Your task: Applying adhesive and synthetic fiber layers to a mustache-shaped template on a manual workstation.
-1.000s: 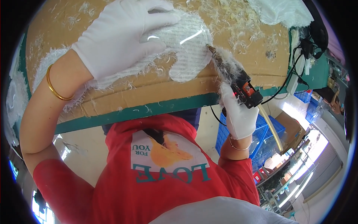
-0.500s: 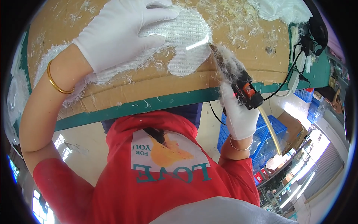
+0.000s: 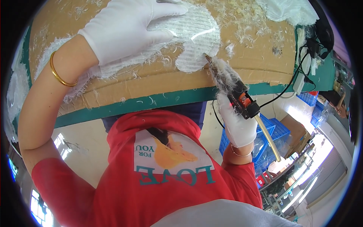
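Observation:
My left hand, in a white glove, lies with fingers spread on a curved piece of white, ribbed fabric with frayed edges. A shiny pale streak crosses the fabric's rounded right end. Gloved in white too, my right hand grips a black-and-orange hot glue gun. White fibres cling thickly around its front part. The nozzle points up and left, close to the fabric's right edge; whether it touches is unclear. A yellowish glue stick juts from the gun's rear.
Brown cardboard covers the green table, strewn with loose white fibres. White sheer material is heaped at the far right. A black cord runs from the gun towards a power strip. Blue crates stand below at right.
The glue gun has moved down and left, nearer my body, and its nozzle has left the shiny streak's end. My left hand and the fabric have shifted slightly right and away from me.

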`<state>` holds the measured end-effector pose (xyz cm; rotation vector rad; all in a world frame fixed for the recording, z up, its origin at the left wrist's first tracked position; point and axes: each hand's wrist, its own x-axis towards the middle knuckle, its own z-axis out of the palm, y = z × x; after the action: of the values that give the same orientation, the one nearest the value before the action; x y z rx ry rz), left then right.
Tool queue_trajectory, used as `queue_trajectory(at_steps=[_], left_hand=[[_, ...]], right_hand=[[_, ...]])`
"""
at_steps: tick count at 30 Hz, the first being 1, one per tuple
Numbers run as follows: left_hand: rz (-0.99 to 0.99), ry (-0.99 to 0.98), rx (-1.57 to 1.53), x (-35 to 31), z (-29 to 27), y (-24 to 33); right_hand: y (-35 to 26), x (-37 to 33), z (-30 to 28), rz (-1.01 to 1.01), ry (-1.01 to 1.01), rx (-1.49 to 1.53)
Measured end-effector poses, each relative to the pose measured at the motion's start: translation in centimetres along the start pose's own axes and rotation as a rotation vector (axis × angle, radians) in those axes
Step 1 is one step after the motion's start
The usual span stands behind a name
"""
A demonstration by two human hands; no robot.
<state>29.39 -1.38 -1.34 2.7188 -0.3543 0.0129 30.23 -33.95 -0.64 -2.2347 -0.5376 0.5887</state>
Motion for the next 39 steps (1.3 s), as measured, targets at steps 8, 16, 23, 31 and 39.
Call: queue_trajectory(at_steps=[8, 16, 23, 31, 39], left_hand=[[0.014, 0.024, -0.008, -0.2, 0.2, -0.3], [0.018, 0.027, -0.005, -0.3, 0.2, -0.5], [0.016, 0.034, 0.002, -0.3, 0.1, -0.3], [-0.004, 0.013, -0.029, -0.3, -0.3, -0.2], [0.015, 0.044, -0.029, -0.3, 0.0, -0.3]], right_hand=[[-0.7, -0.6, 1.3, 0.059, -0.124, 0.142], [-1.5, -0.8, 1.0, 0.096, -0.077, 0.114], [-2.4, 1.0, 1.5, -0.106, 0.024, 0.119], [-2.6, 2.2, 0.9, 0.061, 0.122, 0.346], [-3.5, 1.9, 1.3, -0.117, 0.014, 0.389]])
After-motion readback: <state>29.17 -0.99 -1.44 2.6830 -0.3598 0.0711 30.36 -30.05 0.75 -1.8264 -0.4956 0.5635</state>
